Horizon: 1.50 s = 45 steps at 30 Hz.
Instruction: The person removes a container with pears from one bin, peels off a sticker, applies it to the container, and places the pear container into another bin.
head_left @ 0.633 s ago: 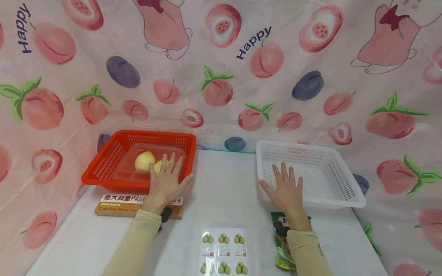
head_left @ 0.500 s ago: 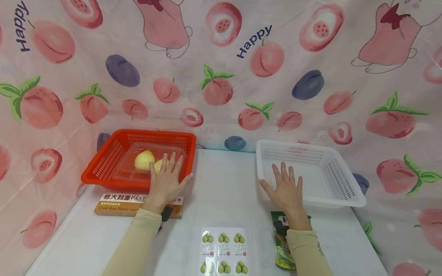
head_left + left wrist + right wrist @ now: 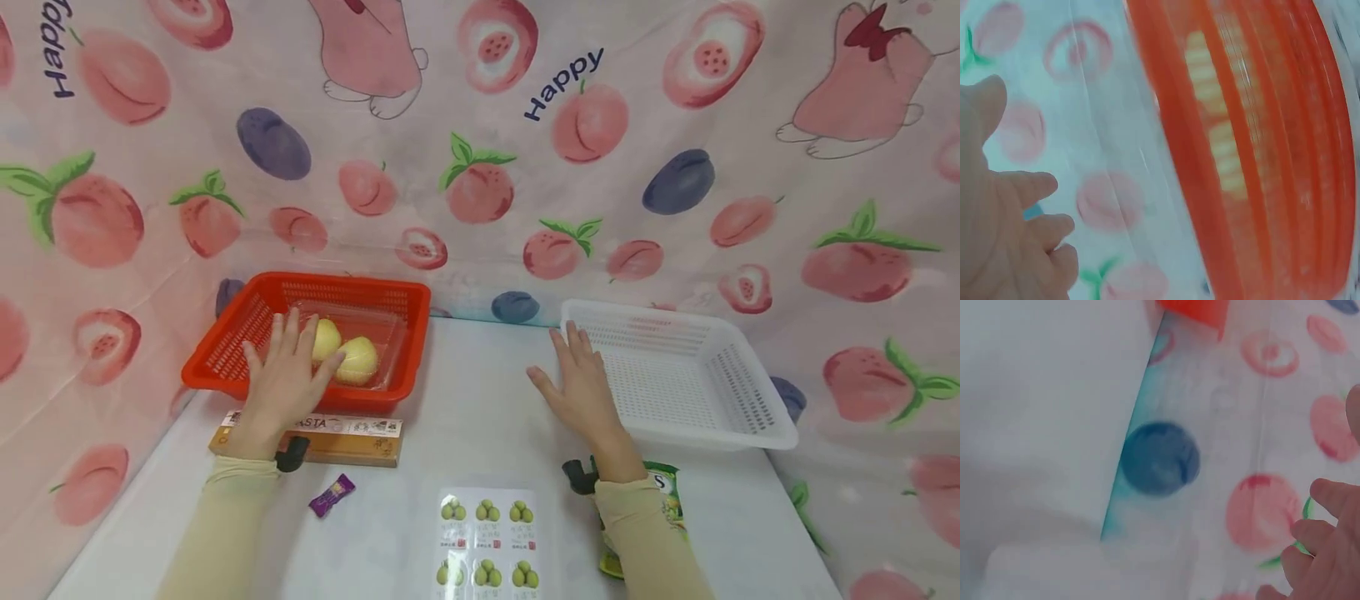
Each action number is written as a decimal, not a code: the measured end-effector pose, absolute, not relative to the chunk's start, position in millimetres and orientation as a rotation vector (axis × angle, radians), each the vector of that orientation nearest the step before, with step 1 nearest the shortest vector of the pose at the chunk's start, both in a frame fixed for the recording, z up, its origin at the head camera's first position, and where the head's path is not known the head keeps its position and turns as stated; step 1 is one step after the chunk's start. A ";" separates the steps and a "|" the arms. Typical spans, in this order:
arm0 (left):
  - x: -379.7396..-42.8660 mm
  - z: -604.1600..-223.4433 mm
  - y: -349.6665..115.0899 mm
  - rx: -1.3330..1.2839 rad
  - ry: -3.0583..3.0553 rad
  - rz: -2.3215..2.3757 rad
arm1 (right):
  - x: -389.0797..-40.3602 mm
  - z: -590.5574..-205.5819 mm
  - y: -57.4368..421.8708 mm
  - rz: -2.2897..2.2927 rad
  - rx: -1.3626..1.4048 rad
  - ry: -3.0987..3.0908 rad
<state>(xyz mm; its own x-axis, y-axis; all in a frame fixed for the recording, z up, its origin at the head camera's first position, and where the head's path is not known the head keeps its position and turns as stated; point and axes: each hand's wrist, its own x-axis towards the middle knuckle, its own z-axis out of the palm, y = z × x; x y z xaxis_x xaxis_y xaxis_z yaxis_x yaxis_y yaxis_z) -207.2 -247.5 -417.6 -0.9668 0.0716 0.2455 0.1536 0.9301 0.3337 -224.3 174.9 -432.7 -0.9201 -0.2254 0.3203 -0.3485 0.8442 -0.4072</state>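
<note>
My left hand (image 3: 285, 383) is over the near left part of a red basket (image 3: 417, 346), with its fingers extended and nothing in them. Inside that basket is a clear plastic box (image 3: 386, 333) with two pale yellow round fruits (image 3: 357, 360); the left hand partly covers one. My right hand (image 3: 583, 387), also holding nothing, hovers by the left rim of a white basket (image 3: 675, 433), fingers extended. Whether either hand touches a rim cannot be told. The left wrist view catches the left hand (image 3: 1022, 231) beside the red slats; the right hand (image 3: 1319, 550) shows at the right wrist view's edge.
A pasta box (image 3: 352, 446) lies before the red basket, partly behind the left wrist. Nearer are a small purple wrapped candy (image 3: 332, 496) and a sheet of fruit stickers (image 3: 487, 546). A green bag (image 3: 663, 492) lies partly under the right forearm. Fruit-print cloth (image 3: 480, 250) hangs behind.
Both hands have moved left, the left one uncovering the right-hand fruit and the purple candy. The right hand has shifted toward the white basket's left rim. The head view has tilted slightly.
</note>
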 end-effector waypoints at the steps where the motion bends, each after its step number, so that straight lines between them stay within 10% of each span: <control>1: -206.4 -417.0 -257.3 -0.154 -2.850 -0.531 | -226.6 -430.0 166.7 0.722 0.475 -2.750; 18: -200.4 -421.1 -352.8 0.081 -2.770 -0.726 | -258.2 -408.0 23.1 1.392 0.714 -2.575; 45: -189.9 -447.2 -397.7 0.278 -2.822 -1.117 | -267.8 -405.0 -87.8 1.653 0.017 -2.998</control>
<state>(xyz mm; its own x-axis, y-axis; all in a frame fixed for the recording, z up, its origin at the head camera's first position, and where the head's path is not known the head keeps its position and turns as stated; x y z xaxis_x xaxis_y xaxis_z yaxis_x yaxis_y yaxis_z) -189.9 -397.7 -447.2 -0.9789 -0.2033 0.0202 -0.1344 0.7152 0.6859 -267.8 -87.8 -405.0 -0.9606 -0.1427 -0.2387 0.1257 0.5428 -0.8304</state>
